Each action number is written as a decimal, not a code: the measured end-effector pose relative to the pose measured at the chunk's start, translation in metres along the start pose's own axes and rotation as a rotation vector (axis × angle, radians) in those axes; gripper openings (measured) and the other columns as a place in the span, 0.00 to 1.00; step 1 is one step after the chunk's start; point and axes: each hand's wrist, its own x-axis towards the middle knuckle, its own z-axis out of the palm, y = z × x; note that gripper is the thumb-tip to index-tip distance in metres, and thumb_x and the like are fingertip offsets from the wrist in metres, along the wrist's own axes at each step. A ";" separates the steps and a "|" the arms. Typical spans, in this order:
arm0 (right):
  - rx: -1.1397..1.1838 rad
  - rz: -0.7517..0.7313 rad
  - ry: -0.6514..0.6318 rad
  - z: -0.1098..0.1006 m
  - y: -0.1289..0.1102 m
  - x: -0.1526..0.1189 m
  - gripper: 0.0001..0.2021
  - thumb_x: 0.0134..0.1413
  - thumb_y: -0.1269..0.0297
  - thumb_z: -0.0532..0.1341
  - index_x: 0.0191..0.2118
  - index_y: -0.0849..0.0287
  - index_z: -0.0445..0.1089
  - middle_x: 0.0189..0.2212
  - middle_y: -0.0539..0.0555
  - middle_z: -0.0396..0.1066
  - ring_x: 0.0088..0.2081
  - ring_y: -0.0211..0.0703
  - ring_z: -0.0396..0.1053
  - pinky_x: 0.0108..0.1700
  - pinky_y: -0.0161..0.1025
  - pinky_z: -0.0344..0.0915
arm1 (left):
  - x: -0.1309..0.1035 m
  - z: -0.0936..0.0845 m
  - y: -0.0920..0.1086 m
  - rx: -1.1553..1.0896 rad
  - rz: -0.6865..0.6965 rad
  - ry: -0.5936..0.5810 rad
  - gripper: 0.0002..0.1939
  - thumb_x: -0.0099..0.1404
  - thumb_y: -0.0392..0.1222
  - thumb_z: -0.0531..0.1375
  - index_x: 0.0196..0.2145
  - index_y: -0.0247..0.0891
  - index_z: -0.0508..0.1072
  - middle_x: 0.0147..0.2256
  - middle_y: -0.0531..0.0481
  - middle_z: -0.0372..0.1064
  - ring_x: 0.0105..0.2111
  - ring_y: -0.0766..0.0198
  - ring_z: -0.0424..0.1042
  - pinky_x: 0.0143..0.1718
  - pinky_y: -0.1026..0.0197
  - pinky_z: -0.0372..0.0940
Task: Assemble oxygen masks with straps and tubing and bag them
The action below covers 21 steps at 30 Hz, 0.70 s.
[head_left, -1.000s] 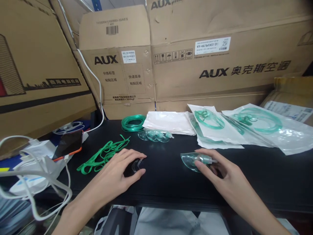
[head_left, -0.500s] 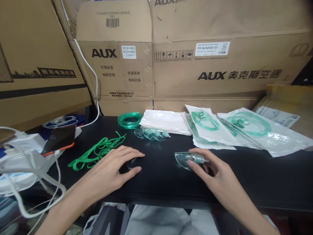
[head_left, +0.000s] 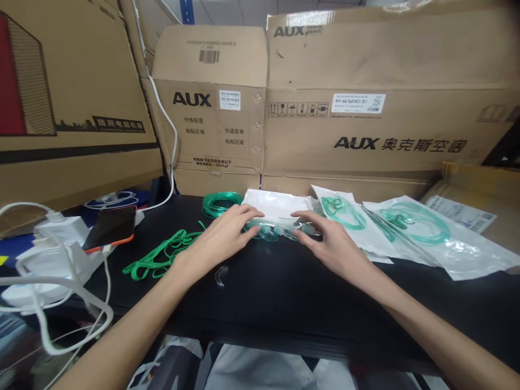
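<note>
My right hand [head_left: 331,235] pinches a clear oxygen mask [head_left: 298,226] with a pale connector, at the right end of a row of similar clear masks [head_left: 268,230]. At the row's left end is my left hand [head_left: 231,227], its thumb and fingers apart around the end masks; whether they touch is hard to tell. Left of that hand lies a tangle of flat green elastic straps [head_left: 162,252]. A coil of green tubing [head_left: 215,203] sits behind it. Small clear curved strips [head_left: 220,276] rest on the black table in front.
White packages [head_left: 270,205] lie behind the masks. Pouches with green tubing [head_left: 439,227] spread to the right. A phone [head_left: 109,227], a white power strip [head_left: 44,281] and loose cables crowd the left. Large cardboard boxes [head_left: 361,124] stand along the back.
My right hand has carried its mask away from me and leftward to the row of masks. My left hand has moved forward and right to the row's left end, uncovering the curved strips.
</note>
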 end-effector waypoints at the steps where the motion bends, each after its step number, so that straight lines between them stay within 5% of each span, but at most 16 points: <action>1: -0.021 -0.018 -0.014 0.003 0.001 0.009 0.16 0.65 0.61 0.64 0.56 0.51 0.74 0.53 0.57 0.79 0.51 0.56 0.76 0.56 0.53 0.69 | 0.007 0.003 -0.004 0.001 0.006 0.001 0.17 0.78 0.46 0.55 0.59 0.41 0.74 0.59 0.44 0.71 0.61 0.49 0.68 0.63 0.47 0.62; 12: -0.115 -0.132 -0.135 0.028 0.025 0.032 0.18 0.70 0.64 0.60 0.61 0.58 0.75 0.59 0.62 0.77 0.62 0.58 0.72 0.64 0.57 0.66 | 0.016 0.014 -0.020 -0.065 0.047 -0.030 0.15 0.78 0.45 0.56 0.55 0.40 0.76 0.55 0.43 0.75 0.59 0.51 0.71 0.63 0.49 0.63; 21: -0.175 -0.239 -0.259 0.037 0.025 0.044 0.14 0.72 0.58 0.62 0.56 0.56 0.75 0.54 0.58 0.78 0.54 0.51 0.76 0.59 0.56 0.71 | 0.017 0.015 -0.024 -0.062 0.050 -0.037 0.15 0.78 0.46 0.56 0.55 0.41 0.76 0.56 0.43 0.74 0.60 0.51 0.70 0.63 0.49 0.63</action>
